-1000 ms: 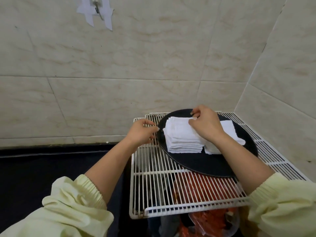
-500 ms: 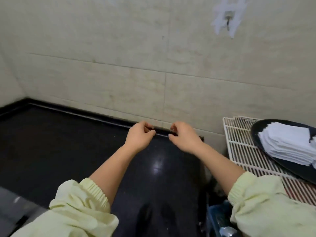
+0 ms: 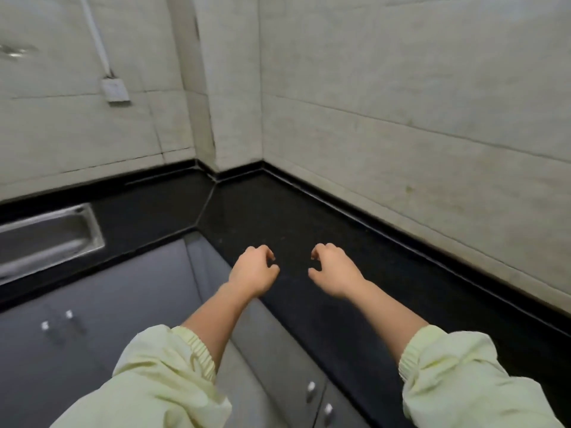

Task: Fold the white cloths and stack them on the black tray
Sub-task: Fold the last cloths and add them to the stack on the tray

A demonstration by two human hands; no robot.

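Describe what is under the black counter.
Grey cabinet doors with metal knobs sit under the counter. The doors are closed, so their contents are hidden.

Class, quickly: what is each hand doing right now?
Left hand: open, loosely curled, holding nothing.
Right hand: open, loosely curled, holding nothing.

A black counter (image 3: pixel 309 217) of glossy, speckled stone runs along the tiled wall (image 3: pixel 401 118) on the right, then turns at the corner and carries on to the left. A diagonal seam (image 3: pixel 205 205) joins the two slabs at the bend. A low black upstand (image 3: pixel 370 223) edges it against the wall. A stainless steel sink (image 3: pixel 46 239) is sunk into the left run. Grey cabinet doors (image 3: pixel 108 304) with small metal knobs (image 3: pixel 311 387) stand beneath. The left hand (image 3: pixel 253 270) and right hand (image 3: pixel 335 270) are over the right run, fingers curled; whether they touch it I cannot tell.
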